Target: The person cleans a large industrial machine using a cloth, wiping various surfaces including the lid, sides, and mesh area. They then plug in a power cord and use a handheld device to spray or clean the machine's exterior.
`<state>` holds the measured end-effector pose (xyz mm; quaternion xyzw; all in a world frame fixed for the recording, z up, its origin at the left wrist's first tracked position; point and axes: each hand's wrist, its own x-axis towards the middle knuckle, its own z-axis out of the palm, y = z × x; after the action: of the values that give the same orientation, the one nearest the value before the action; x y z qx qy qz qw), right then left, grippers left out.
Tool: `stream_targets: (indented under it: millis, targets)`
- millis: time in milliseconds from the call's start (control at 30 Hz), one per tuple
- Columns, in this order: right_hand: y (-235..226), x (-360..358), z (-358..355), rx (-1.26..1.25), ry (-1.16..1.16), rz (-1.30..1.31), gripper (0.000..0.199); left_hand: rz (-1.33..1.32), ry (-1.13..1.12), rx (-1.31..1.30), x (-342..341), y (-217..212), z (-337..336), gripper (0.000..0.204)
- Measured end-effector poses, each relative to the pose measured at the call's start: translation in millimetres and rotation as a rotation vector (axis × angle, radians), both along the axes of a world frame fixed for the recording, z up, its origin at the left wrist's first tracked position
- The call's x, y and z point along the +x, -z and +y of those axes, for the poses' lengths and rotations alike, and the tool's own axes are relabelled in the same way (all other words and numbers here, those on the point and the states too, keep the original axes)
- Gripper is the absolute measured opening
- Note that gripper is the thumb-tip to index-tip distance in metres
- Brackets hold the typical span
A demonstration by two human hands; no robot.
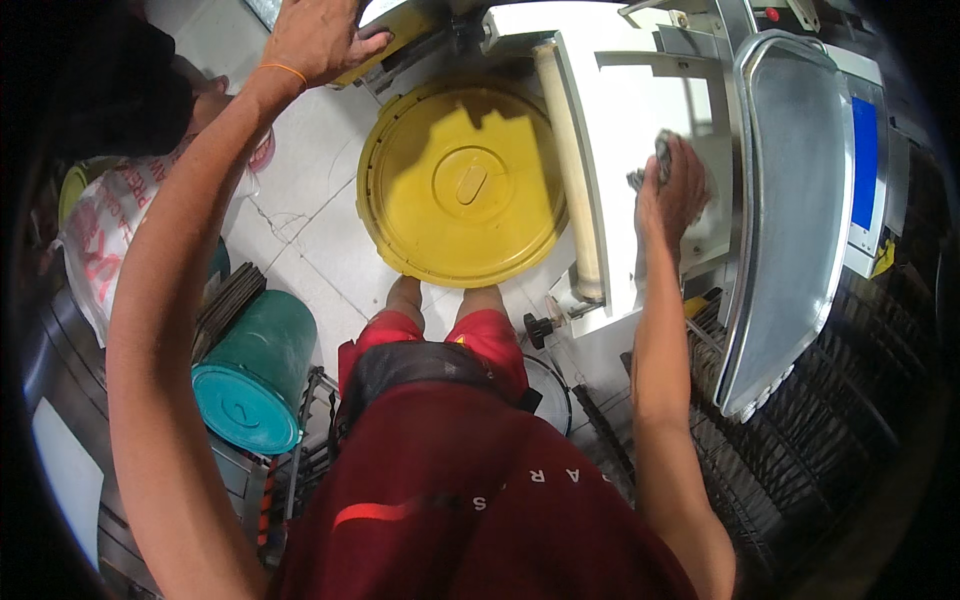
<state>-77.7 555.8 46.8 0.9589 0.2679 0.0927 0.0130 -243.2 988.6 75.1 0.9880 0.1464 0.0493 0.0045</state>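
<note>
Shirt (450,450) foremost, left hand (315,42) perhaps bracing, grip unclear, the right hand (680,187) curls round a rag (663,152), seemingly pressing the machine (612,160).

The upper picture edge cuts off the fingers of the left hand (316,42); their contact is indeterminate. The right hand (682,188) is blurred and partly covers the grey cloth (663,152). The yellow lid (463,188) conceals whatever lies beneath. The dark rim cuts off the co-worker (118,85).
</note>
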Motion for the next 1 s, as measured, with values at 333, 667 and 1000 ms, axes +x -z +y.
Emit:
stream_targets:
  millis: [333, 667, 1000]
  targets:
    - [-7.3, -5.5, -22.2, 0.108, -0.029, 0.251, 0.059, 0.018, -0.021, -0.022, 4.8, -1.9, -3.6, 0.084]
    - [5.3, 58.4, -4.2, 0.379, -0.08, 0.065, 0.042, -0.029, 0.02, 0.008, 3.3, 5.2, -0.9, 0.084]
    - [-15.6, 14.4, -21.3, 0.223, 0.179, 0.167, 0.04, 0.025, -0.024, -0.025, 3.2, 2.0, -0.6, 0.087]
